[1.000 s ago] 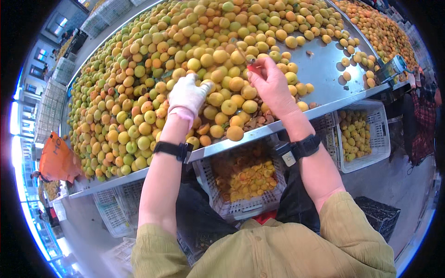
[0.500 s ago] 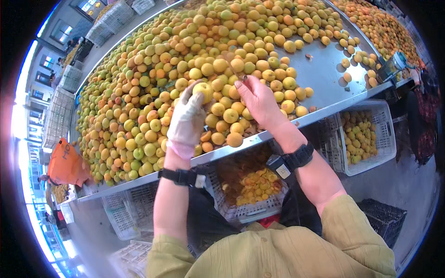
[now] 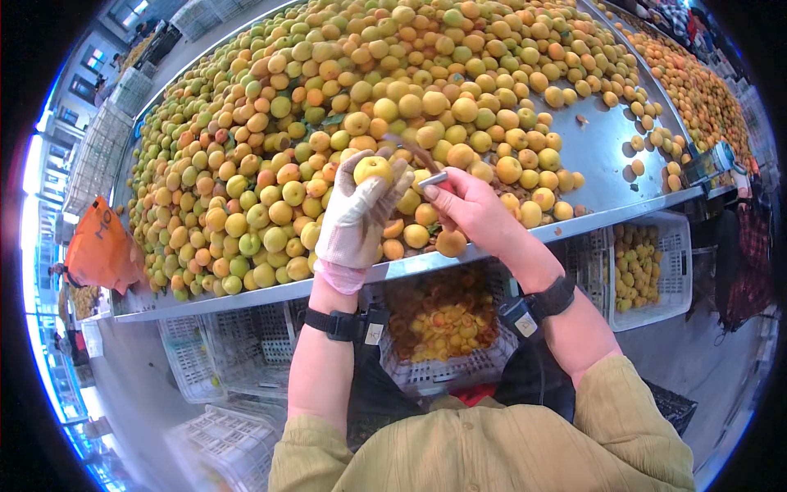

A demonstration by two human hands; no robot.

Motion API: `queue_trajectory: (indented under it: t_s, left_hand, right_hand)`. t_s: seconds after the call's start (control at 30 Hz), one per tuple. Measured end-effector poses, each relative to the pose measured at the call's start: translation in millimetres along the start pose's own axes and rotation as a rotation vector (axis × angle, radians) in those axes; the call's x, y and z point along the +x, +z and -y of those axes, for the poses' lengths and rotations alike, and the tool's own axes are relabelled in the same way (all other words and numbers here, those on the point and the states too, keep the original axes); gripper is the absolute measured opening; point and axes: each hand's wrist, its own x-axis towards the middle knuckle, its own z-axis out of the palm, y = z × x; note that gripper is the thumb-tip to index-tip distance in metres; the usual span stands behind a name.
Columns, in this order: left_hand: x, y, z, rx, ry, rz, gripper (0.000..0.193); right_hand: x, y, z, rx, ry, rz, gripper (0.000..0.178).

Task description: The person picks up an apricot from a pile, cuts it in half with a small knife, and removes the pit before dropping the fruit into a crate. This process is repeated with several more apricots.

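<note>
Over the near edge of a heap of apricots [image 3: 270, 195], my left hand [image 3: 348, 217], in a whitish glove, is closed around one yellow apricot [image 3: 373, 170]. Just to its right my right hand [image 3: 475, 209], bare, grips what looks like a small knife [image 3: 433, 179]. Its grey metal part shows by the thumb, and a thin brownish blade, blurred, points up and left toward the gloved fingers. The blade is apart from the held apricot as far as I can see. Below the right hand, an orange-brown apricot [image 3: 451, 243] lies at the table's rim.
The metal table [image 3: 594, 135] has a raised front rim. Under it stand a crate [image 3: 455, 379] of apricot halves between my knees and a white crate [image 3: 687, 271] of apricots at right. An orange bag [image 3: 102, 250] hangs at left; stacked crates [image 3: 94, 184] stand beyond.
My left hand has turned its palm upward, still around the apricot. The right hand has rotated, bringing the knife into clearer sight. The whole view has shifted slightly.
</note>
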Motion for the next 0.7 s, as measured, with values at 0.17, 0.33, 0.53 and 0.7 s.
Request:
queue_trajectory:
  t_s: [0.17,0.33,0.53,0.7]
  left_hand:
    - [2,-8,-9,0.137,0.065,-0.028,0.051]
    - [1,-8,-9,0.129,0.064,-0.003,0.051]
    - [-2,-1,-11,0.193,0.066,0.002,0.049]
    - [-1,-1,-16,0.235,0.055,0.025,0.049]
  right_hand:
    - [-3,6,-1,-0.315,-0.154,-0.075,0.025]
    - [-6,9,7,-0.561,-0.209,-0.097,0.027]
    - [-8,7,8,-0.564,-0.184,-0.046,0.024]
    - [-8,5,13,-0.575,-0.176,-0.014,0.023]
